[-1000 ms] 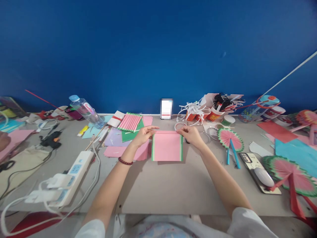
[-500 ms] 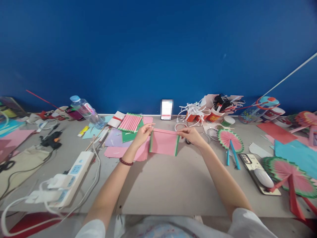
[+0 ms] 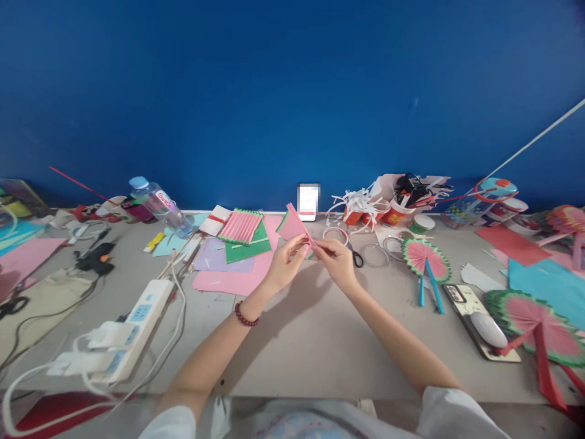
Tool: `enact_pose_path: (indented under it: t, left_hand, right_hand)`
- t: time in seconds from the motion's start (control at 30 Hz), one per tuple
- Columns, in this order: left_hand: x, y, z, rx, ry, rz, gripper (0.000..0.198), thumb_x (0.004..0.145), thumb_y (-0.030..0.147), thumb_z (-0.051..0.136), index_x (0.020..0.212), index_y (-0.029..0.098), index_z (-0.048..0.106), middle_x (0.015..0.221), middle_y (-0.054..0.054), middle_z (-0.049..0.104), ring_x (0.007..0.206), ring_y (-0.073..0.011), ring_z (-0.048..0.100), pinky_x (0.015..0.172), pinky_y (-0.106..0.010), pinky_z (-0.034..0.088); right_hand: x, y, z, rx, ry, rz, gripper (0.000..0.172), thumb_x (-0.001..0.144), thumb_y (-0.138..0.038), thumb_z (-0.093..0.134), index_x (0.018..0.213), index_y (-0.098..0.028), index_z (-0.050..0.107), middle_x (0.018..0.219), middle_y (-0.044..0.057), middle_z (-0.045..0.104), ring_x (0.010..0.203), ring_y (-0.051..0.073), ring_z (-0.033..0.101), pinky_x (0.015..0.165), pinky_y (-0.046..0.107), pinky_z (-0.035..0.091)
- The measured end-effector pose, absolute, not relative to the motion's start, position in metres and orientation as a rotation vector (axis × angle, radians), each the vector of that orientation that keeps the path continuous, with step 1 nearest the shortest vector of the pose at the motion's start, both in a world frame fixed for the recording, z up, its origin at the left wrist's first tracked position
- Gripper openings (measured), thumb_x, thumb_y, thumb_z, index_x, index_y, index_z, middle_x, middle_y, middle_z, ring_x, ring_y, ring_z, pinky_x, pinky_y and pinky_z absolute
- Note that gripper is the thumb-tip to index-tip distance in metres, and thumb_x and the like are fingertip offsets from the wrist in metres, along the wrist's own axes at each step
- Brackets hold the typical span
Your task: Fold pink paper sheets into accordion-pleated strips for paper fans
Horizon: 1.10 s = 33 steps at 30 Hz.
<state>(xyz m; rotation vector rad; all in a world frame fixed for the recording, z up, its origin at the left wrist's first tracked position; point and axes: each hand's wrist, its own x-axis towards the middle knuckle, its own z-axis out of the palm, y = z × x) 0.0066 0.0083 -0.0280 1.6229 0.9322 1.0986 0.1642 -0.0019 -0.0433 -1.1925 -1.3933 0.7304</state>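
A pink paper sheet with green edge strips (image 3: 291, 225) is lifted off the table and seen almost edge-on, tilted up toward the wall. My left hand (image 3: 283, 266) pinches its lower edge from the left. My right hand (image 3: 336, 261) pinches the same edge from the right, fingertips nearly meeting. A bead bracelet (image 3: 245, 315) circles my left wrist. Just behind lie a pleated pink-and-green paper (image 3: 241, 225) on a green sheet (image 3: 249, 249) and a flat pink sheet (image 3: 231, 281).
A white power strip (image 3: 137, 320) with cables lies at the left, near a glue gun (image 3: 94, 258) and a water bottle (image 3: 158, 204). Scissors (image 3: 356, 258), red cups (image 3: 381, 212), finished paper fans (image 3: 426, 258) and a phone (image 3: 479, 320) sit at the right.
The pink sheet lay flat on the table, was raised by its far edge, and now stands nearly edge-on in the air. Both hands have come together at its lower edge.
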Motion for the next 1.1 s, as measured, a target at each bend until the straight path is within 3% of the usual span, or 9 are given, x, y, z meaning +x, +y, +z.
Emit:
enact_pose_path:
  t: [0.13,0.23,0.33,0.43,0.53,0.67,0.83,1.1]
  left_hand:
    - [0.006,0.008,-0.029,1.604,1.005,1.128,0.042,0.088,0.038,0.052,0.124,0.016,0.055,0.122,-0.011,0.062,0.106,-0.0211,0.062,0.090,-0.032,0.051]
    - [0.001,0.010,-0.031,1.761,1.105,1.137,0.034,0.089,0.032,0.050,0.119,0.018,0.060,0.117,-0.009,0.066,0.099,-0.0207,0.065,0.088,-0.032,0.052]
    - [-0.004,0.013,-0.034,2.043,1.221,1.148,0.034,0.090,0.020,0.043,0.118,0.022,0.062,0.114,-0.006,0.067,0.097,-0.0213,0.066,0.086,-0.034,0.051]
    - [-0.008,0.016,-0.040,2.336,1.253,1.178,0.044,0.086,0.007,0.038,0.122,0.023,0.059,0.115,-0.005,0.067,0.103,-0.0214,0.064,0.089,-0.036,0.050]
    - [-0.010,0.019,-0.046,2.553,1.214,1.186,0.052,0.083,0.000,0.034,0.124,0.020,0.058,0.118,-0.006,0.066,0.107,-0.0200,0.062,0.092,-0.035,0.048]
    - [-0.013,0.027,-0.056,2.763,1.156,1.059,0.051,0.083,-0.001,0.033,0.122,0.018,0.059,0.123,-0.007,0.063,0.111,-0.0207,0.060,0.092,-0.035,0.047]
    - [-0.018,0.038,-0.073,2.929,1.205,0.877,0.034,0.089,0.007,0.040,0.112,0.017,0.063,0.119,-0.010,0.064,0.114,-0.0237,0.057,0.092,-0.038,0.045]
    - [-0.020,0.031,-0.094,3.067,1.389,0.618,0.018,0.089,0.009,0.046,0.088,0.016,0.063,0.090,-0.008,0.062,0.083,-0.0216,0.056,0.072,-0.034,0.044]
  right_hand:
    - [0.155,-0.006,-0.045,-1.064,-1.513,0.835,0.026,0.080,-0.030,0.057,0.102,-0.022,0.069,0.103,0.008,0.067,0.086,0.018,0.064,0.075,0.032,0.053]
    - [0.156,-0.006,-0.044,-1.074,-1.576,0.815,0.025,0.082,-0.025,0.050,0.101,-0.022,0.067,0.104,0.008,0.067,0.094,0.019,0.063,0.080,0.033,0.053]
    - [0.164,-0.003,-0.041,-1.193,-1.570,0.601,0.024,0.083,-0.023,0.047,0.099,-0.020,0.065,0.099,0.008,0.068,0.089,0.018,0.063,0.078,0.032,0.052]
    - [0.179,0.004,-0.040,-1.316,-1.503,0.268,0.034,0.084,-0.023,0.047,0.117,-0.018,0.055,0.104,0.010,0.065,0.086,0.019,0.062,0.073,0.031,0.052]
    - [0.199,0.013,-0.041,-1.467,-1.579,-0.047,0.043,0.088,-0.023,0.045,0.130,-0.020,0.048,0.112,0.012,0.062,0.094,0.022,0.060,0.079,0.034,0.049]
    - [0.219,0.020,-0.043,-1.509,-1.844,-0.322,0.030,0.092,-0.021,0.040,0.109,-0.020,0.065,0.102,0.010,0.067,0.093,0.023,0.058,0.081,0.033,0.044]
    - [0.225,0.024,-0.059,-1.478,-2.082,-0.435,0.025,0.092,-0.022,0.044,0.091,-0.020,0.069,0.094,0.008,0.068,0.086,0.020,0.056,0.074,0.030,0.041]
    - [0.223,0.010,-0.095,-1.429,-2.333,-0.437,0.021,0.091,-0.016,0.048,0.082,-0.018,0.066,0.089,0.007,0.067,0.081,0.017,0.055,0.069,0.027,0.039]
